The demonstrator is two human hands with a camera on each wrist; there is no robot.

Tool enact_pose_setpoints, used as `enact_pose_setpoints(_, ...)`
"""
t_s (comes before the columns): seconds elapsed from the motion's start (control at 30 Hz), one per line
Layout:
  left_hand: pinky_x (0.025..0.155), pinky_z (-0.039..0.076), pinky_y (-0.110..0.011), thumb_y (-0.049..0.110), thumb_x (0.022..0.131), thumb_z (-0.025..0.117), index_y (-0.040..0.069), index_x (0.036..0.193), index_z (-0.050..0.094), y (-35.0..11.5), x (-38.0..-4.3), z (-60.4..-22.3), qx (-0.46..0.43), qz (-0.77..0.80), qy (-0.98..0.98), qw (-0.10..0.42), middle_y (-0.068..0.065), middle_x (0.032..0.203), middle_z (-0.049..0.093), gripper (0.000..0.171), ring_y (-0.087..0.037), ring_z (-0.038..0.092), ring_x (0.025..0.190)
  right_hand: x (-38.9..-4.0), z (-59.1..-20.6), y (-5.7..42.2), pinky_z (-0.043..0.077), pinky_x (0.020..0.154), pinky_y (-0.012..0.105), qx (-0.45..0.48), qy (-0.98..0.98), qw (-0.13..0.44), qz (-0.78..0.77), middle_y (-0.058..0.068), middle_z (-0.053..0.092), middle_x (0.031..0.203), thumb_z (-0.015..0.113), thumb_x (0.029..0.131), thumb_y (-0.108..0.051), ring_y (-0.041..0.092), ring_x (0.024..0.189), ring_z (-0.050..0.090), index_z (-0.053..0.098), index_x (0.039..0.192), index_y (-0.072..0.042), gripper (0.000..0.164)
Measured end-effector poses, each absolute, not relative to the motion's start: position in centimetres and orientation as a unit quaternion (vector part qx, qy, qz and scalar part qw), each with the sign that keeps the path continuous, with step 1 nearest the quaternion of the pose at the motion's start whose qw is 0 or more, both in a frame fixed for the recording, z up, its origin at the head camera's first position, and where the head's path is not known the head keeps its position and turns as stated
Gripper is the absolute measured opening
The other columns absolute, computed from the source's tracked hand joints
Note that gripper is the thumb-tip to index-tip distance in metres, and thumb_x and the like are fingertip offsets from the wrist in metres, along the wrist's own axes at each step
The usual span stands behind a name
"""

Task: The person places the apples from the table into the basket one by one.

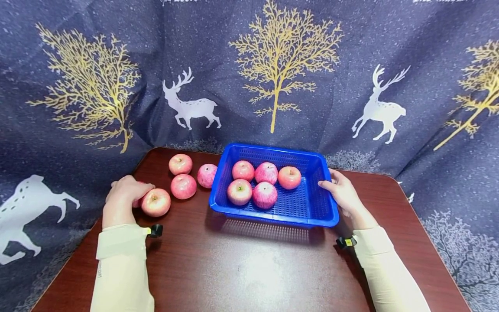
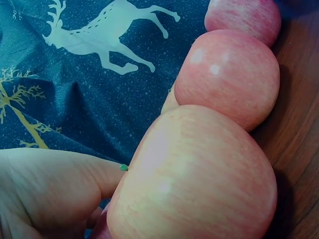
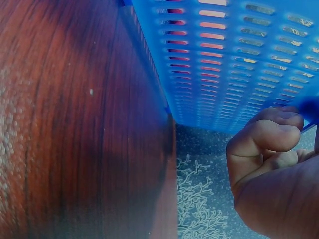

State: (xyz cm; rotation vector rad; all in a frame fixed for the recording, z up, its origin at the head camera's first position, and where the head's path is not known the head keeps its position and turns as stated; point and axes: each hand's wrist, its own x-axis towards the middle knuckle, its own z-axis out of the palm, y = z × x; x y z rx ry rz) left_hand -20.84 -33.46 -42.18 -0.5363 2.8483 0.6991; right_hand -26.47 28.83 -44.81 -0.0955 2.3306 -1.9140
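My left hand [image 1: 126,195] curls over a red apple [image 1: 137,202] at the table's left side, and most of that fruit is hidden beneath the hand. Right beside it sits a yellowish-red apple [image 1: 156,203], large in the left wrist view. The blue plastic basket [image 1: 273,219] has several apples lying in its left and middle part, among them a pink striped apple [image 1: 265,195]. On the basket's right rim, my right hand [image 1: 345,195] holds on with the thumb over the edge. In the right wrist view, curled fingers [image 3: 279,134] show at the perforated wall.
Between the left hand and the basket lie more apples: one at the back [image 1: 180,164], one in the middle [image 1: 183,186] and one against the basket's left side [image 1: 207,175]. A dark curtain [image 1: 304,112] with deer and trees hangs behind the brown table [image 1: 218,268].
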Motion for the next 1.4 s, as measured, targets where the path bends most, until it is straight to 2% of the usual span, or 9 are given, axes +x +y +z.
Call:
enact_pose_setpoints(0.43, 0.069, 0.044, -0.052, 0.054, 0.083, 0.060, -0.011, 0.125, 0.050, -33.4, -20.8, -42.1, -0.191, 0.237, 0.947, 0.098, -0.038, 0.111, 0.043, 0.078, -0.047, 0.044, 0.094, -26.5, -44.8, 28.9, 0.054, 0.072, 0.052, -0.028, 0.779, 0.066, -0.623, 0.029, 0.055, 0.127, 0.065, 0.094, -0.021, 0.037, 0.098, 0.066, 0.034, 0.149, -0.009, 0.063)
enact_pose_setpoints(0.57, 0.070, 0.044, -0.054, 0.054, 0.084, 0.058, -0.010, 0.125, 0.051, -33.4, -20.8, -42.0, -0.196, 0.233, 0.948, 0.089, -0.038, 0.112, 0.043, 0.076, -0.049, 0.044, 0.097, -26.6, -44.9, 29.0, 0.055, 0.072, 0.052, -0.029, 0.777, 0.061, -0.625, 0.029, 0.056, 0.125, 0.067, 0.093, -0.022, 0.037, 0.096, 0.066, 0.036, 0.147, -0.009, 0.063)
enact_pose_setpoints(0.97, 0.073, 0.043, -0.060, 0.059, 0.088, 0.052, -0.005, 0.127, 0.049, -33.0, -21.0, -41.0, -0.208, 0.229, 0.950, 0.039, -0.042, 0.116, 0.039, 0.075, -0.056, 0.044, 0.102, -26.6, -45.0, 29.0, 0.055, 0.071, 0.052, -0.037, 0.775, 0.058, -0.628, 0.033, 0.056, 0.124, 0.066, 0.094, -0.020, 0.039, 0.096, 0.066, 0.036, 0.147, -0.007, 0.063)
enact_pose_setpoints(1.2, 0.079, 0.041, -0.065, 0.059, 0.089, 0.052, -0.005, 0.140, 0.036, -32.2, -20.9, -40.2, -0.217, 0.241, 0.946, 0.006, -0.042, 0.120, 0.035, 0.083, -0.059, 0.041, 0.107, -26.4, -44.6, 28.8, 0.054, 0.071, 0.052, -0.037, 0.770, 0.064, -0.634, 0.034, 0.055, 0.125, 0.064, 0.095, -0.015, 0.042, 0.097, 0.064, 0.035, 0.148, -0.007, 0.061)
enact_pose_setpoints(1.4, 0.078, 0.040, -0.067, 0.056, 0.089, 0.053, -0.001, 0.144, 0.035, -30.8, -21.1, -39.4, -0.213, 0.248, 0.945, -0.026, -0.042, 0.126, 0.034, 0.081, -0.060, 0.041, 0.109, -26.6, -45.1, 29.0, 0.054, 0.070, 0.053, -0.035, 0.767, 0.062, -0.638, 0.032, 0.056, 0.123, 0.066, 0.093, -0.018, 0.040, 0.095, 0.066, 0.036, 0.147, -0.009, 0.062)
